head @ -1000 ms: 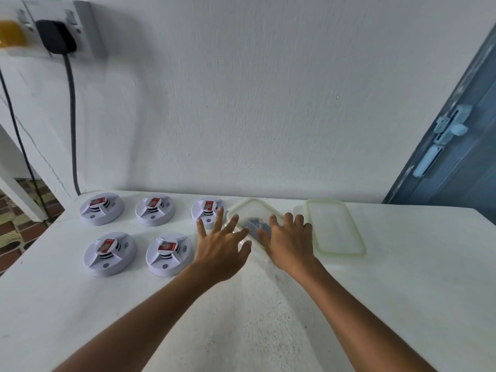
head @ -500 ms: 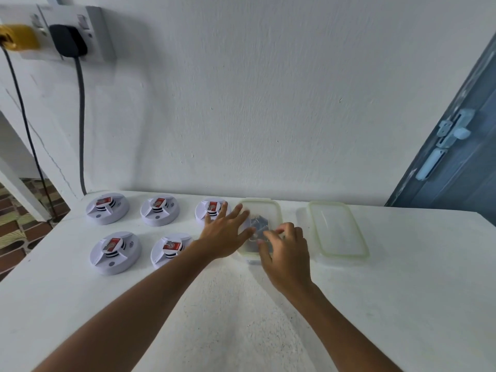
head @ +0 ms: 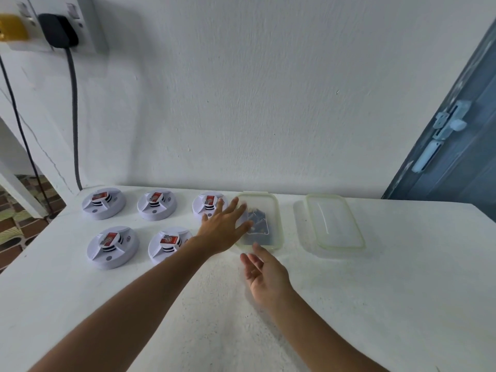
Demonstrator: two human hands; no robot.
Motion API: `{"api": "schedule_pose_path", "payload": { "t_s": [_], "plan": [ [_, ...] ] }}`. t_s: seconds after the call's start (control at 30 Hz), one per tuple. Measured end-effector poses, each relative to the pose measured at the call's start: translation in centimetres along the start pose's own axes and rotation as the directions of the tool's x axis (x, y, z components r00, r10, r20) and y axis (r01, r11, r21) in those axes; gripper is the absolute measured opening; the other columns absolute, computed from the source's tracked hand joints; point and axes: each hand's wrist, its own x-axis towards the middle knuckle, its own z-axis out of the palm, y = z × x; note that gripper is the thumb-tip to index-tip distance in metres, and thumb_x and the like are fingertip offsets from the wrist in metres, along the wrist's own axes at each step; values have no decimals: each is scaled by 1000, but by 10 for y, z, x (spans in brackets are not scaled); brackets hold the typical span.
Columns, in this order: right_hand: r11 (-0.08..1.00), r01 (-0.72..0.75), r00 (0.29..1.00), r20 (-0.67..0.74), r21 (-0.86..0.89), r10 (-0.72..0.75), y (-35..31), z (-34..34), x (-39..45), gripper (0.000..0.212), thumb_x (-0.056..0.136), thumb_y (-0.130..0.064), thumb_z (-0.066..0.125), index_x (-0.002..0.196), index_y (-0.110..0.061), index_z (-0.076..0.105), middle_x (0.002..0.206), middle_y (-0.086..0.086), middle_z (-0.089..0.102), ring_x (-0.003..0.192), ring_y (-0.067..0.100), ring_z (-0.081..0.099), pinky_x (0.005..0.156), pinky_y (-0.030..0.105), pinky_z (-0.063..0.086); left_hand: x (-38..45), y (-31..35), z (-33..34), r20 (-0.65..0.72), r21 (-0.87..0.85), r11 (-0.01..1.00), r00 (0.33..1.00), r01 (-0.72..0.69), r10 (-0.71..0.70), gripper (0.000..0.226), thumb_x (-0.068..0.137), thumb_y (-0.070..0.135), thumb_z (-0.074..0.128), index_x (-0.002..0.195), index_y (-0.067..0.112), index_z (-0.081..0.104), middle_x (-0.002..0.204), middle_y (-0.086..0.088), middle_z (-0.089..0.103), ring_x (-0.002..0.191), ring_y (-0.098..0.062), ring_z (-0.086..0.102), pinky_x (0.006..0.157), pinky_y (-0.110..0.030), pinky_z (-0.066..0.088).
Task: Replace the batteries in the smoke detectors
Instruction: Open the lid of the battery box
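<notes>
Five smoke detectors [head: 112, 247] on table [head: 402, 291], red-labelled batteries seated, none pulled; left hand [head: 224, 229] flat, fingers straight, on clear battery box [head: 276, 226]; right hand [head: 264, 276] relaxed, empty; swap looks unstarted

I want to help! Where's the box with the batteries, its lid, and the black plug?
Box [head: 277, 224]: head view, right rim.
Lid [head: 334, 222]: head view, flat middle.
Black plug [head: 57, 30]: head view, plug body.

White table [head: 402, 304] against white wall [head: 255, 89]. Far left on wall: socket plate [head: 88, 20] with black plug [head: 57, 29], its cable [head: 75, 116] hanging down, yellow plug [head: 12, 26] beside. Blue door [head: 461, 146] with latch [head: 448, 124] far right. Brick-pattern floor [head: 16, 226] left.
</notes>
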Motion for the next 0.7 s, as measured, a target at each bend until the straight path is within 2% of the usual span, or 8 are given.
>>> {"api": "schedule_pose_path", "payload": {
  "t_s": [0.17, 0.33, 0.37, 0.43, 0.5, 0.53, 0.6, 0.7],
  "plan": [
    [992, 104, 993, -43, -73, -107, 11, -3, 12, 27, 86, -22, 70, 100, -3, 59, 70, 7, 53, 50, 12, 42, 50, 20, 40, 0, 1, 1, -6, -17, 1000, 1000, 1, -1, 67, 96, 59, 29, 154, 29, 14, 162, 5, -3, 148, -29, -10, 113, -64, 7],
    [914, 301, 914, -191, -273, -358, 9, 9, 11, 47, 81, -18, 76, 117, -16, 47, 108, 7, 53, 95, 23, 55, 86, 32, 50, 0, 2, 0, -21, -32, 999, 1000, 11, -12, 65, 96, 58, 31, 153, 28, 17, 163, 3, 0, 148, -29, -10, 113, -64, 6],
    [824, 427, 843, -167, -372, -512, 10, 8, 8, 53, 79, -15, 78, 118, -18, 42, 114, 7, 51, 101, 24, 53, 90, 32, 49, 0, 3, 0, -31, -29, 999, 999, 14, -15, 64, 96, 58, 32, 153, 29, 20, 163, 2, 1, 149, -29, -10, 113, -63, 7],
    [428, 713, 531, 27, -555, -847, 9, -2, 5, 55, 77, -8, 77, 119, -17, 42, 118, 8, 48, 104, 25, 51, 89, 32, 50, -3, 8, -2, -59, -14, 999, 998, 36, -37, 61, 97, 57, 35, 150, 29, 27, 163, -1, 4, 149, -30, -8, 114, -62, 9],
    [-32, 809, 195, 318, -587, -928, -1, -9, 11, 41, 80, -10, 67, 117, -7, 50, 118, 9, 50, 108, 23, 50, 91, 30, 47, -7, 15, -3, -129, 27, 998, 990, 52, -48, 54, 97, 52, 39, 145, 28, 38, 163, -4, 9, 149, -31, -4, 116, -58, 14],
    [-167, 802, 133, 444, -574, -886, -11, -7, 15, 33, 81, -10, 61, 113, -5, 55, 116, 8, 54, 109, 22, 50, 94, 29, 46, -10, 20, -2, -175, 48, 998, 984, 49, -39, 49, 98, 49, 41, 142, 27, 43, 162, -5, 13, 149, -31, 0, 117, -56, 17],
    [-319, 751, 174, 639, -578, -749, -36, 3, 29, 26, 81, -4, 56, 105, -6, 62, 111, 6, 60, 108, 21, 53, 95, 32, 45, -18, 29, 2, -263, 47, 999, 965, 23, -10, 43, 98, 45, 42, 136, 25, 50, 159, -6, 23, 149, -30, 9, 116, -52, 19],
    [-489, 561, 429, 740, -668, -519, -70, 25, 56, 31, 91, -5, 53, 121, -10, 61, 131, 5, 56, 127, 22, 44, 104, 34, 35, -35, 38, 12, -384, 57, 997, 920, -59, 77, 47, 93, 45, 37, 129, 23, 58, 148, -12, 43, 142, -37, 30, 111, -62, 24]
  ]
}}
